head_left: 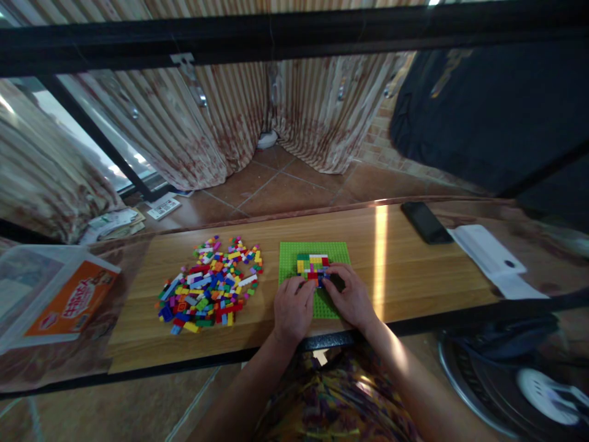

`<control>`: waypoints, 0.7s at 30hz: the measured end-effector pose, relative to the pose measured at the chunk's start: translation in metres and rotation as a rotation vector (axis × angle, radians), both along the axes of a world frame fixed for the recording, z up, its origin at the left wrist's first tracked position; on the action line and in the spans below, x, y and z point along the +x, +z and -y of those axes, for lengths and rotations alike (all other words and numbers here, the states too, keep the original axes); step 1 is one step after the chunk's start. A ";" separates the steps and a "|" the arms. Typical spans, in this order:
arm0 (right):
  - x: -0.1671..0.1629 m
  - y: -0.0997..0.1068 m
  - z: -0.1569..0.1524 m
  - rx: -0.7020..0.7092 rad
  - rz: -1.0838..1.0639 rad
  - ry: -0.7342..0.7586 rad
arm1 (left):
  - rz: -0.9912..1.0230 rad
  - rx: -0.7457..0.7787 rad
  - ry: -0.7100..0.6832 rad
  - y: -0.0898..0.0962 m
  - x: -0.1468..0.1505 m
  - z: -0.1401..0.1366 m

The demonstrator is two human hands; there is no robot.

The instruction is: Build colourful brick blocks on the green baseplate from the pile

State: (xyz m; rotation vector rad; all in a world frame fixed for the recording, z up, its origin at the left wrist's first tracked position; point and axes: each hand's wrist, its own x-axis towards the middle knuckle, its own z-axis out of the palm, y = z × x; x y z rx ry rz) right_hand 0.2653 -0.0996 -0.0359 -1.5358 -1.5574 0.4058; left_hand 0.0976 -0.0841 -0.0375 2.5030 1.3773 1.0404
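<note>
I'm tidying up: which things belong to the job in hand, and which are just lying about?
In use:
green studded plastic baseplate
multicoloured plastic bricks built on it, left hand and right hand there
loose pile of multicoloured plastic bricks

Probably lying about:
black rectangular phone
white rectangular item
clear plastic box with orange label

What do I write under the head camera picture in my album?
Left hand and right hand touching colourful bricks on a green baseplate.

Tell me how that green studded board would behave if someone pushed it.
The green studded board would probably slide rather than roll, lying flat on the table. It looks thin, so likely light and slightly bendy. The bricks on it should ride along, seemingly pressed onto its studs.
</note>
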 end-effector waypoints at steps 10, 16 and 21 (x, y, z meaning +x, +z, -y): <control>0.000 0.001 0.001 -0.013 0.010 -0.004 | -0.124 0.007 0.012 0.002 0.003 0.000; 0.000 0.001 0.001 -0.004 0.010 -0.006 | -0.226 0.016 -0.008 0.006 0.003 0.000; 0.000 0.001 0.001 -0.001 0.016 0.001 | -0.259 0.007 -0.009 0.005 0.004 0.001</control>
